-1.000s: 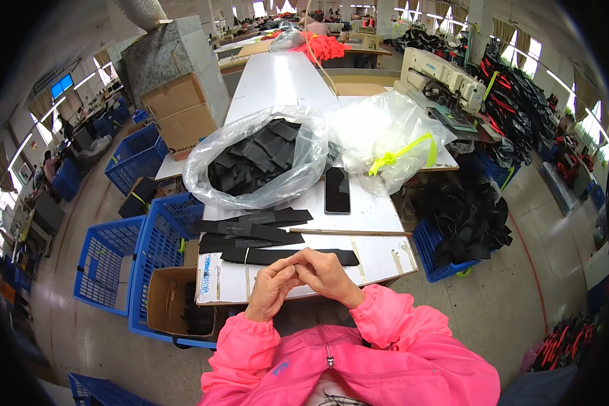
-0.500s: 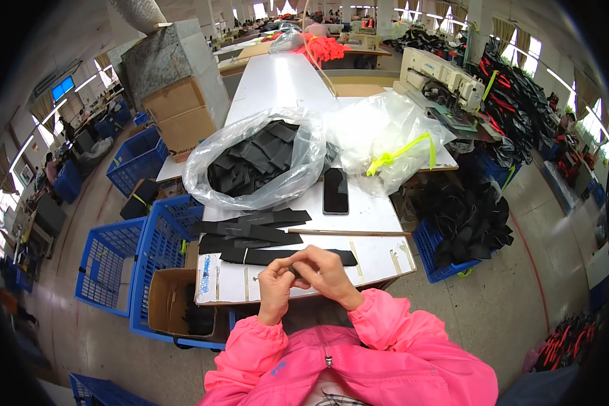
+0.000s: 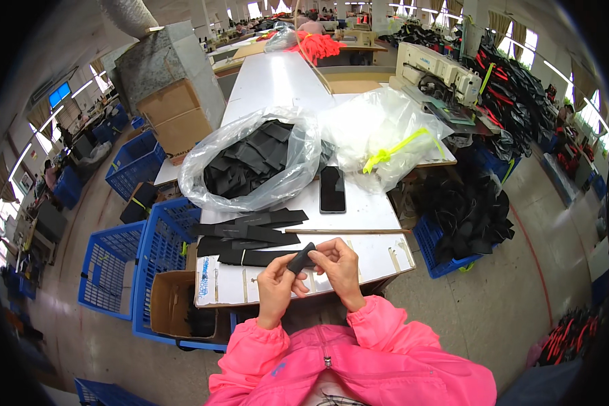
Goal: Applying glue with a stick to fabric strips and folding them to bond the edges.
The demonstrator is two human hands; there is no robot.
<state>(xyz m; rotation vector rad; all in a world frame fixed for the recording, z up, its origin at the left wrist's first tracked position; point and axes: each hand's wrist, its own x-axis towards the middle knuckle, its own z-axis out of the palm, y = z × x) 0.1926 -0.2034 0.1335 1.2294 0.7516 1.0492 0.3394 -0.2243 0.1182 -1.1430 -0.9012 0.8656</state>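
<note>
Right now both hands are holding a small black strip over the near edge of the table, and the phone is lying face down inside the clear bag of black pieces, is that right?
Not quite. Both hands, left hand and right hand, do hold the black strip over the near edge of the table. But the phone lies on the bare tabletop beside the clear bag, not inside it, as the head view shows.

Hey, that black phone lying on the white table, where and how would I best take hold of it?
Probably by the long side edges of the black phone, fingers coming down from above: it lies flat, screen up, its near end clear of the black strips.
</note>
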